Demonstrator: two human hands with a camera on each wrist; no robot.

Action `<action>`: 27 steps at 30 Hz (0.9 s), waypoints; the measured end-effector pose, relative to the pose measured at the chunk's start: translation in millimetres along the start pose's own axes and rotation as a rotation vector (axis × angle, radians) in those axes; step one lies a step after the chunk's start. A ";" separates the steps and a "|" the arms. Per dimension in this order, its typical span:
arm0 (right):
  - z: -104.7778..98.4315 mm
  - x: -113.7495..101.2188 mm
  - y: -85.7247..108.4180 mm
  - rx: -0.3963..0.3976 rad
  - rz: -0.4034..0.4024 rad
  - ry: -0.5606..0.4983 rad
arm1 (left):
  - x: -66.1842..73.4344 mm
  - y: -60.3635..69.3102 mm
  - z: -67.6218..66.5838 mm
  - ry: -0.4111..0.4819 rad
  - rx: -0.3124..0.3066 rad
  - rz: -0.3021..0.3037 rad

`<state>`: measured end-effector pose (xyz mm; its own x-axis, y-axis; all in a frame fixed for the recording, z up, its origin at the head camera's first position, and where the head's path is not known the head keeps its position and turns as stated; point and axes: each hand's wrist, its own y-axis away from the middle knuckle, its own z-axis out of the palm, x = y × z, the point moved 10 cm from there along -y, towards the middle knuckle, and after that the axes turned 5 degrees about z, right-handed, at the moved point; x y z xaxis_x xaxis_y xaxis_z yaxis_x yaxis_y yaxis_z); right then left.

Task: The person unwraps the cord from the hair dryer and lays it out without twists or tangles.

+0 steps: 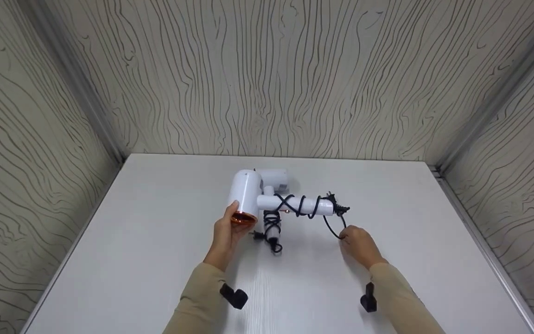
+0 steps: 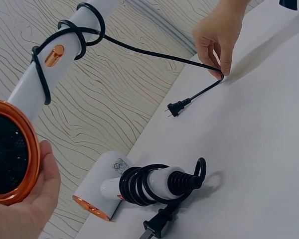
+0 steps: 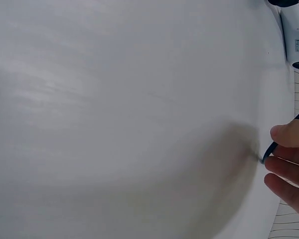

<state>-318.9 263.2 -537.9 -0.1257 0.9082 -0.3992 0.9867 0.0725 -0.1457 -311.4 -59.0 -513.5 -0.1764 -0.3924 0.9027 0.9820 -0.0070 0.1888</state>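
My left hand [image 1: 228, 232] grips a white hair dryer [image 1: 245, 190] by its barrel, near the copper-coloured rim. Its handle [image 1: 304, 204] points right, wound with loops of black cord [image 2: 144, 51]. To the right, my right hand [image 1: 359, 243] pinches that cord between thumb and fingers, a little short of the plug [image 2: 177, 107], which hangs free in the left wrist view. Behind and partly hidden by the held one, a second white hair dryer [image 2: 107, 172] lies on the table. Black cord is coiled tightly around its handle, and its plug [image 2: 158, 222] sticks out beside it.
A white table [image 1: 155, 269] lies beneath both hands. Wood-grain patterned panels [image 1: 257, 79] stand behind it and on both sides, with grey metal posts [image 1: 74, 79] at the corners. A black wrist mount [image 1: 233, 296] sits on each sleeve.
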 end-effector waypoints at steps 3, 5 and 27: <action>-1.5 -3.5 -0.8 0.009 -0.024 -0.001 | -0.5 0.1 -0.7 -0.018 0.003 -0.001; -2.9 -6.0 -1.0 0.008 -0.030 -0.007 | -1.1 0.2 -0.9 -0.029 0.004 -0.003; -10.0 -31.1 -6.4 -0.025 0.038 -0.126 | -4.5 -1.4 1.0 -0.060 -0.003 -0.010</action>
<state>-320.2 238.6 -515.5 -0.0982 0.8518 -0.5145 0.9931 0.0502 -0.1063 -312.1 -56.2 -517.4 -0.1899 -0.3363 0.9224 0.9803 -0.0136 0.1969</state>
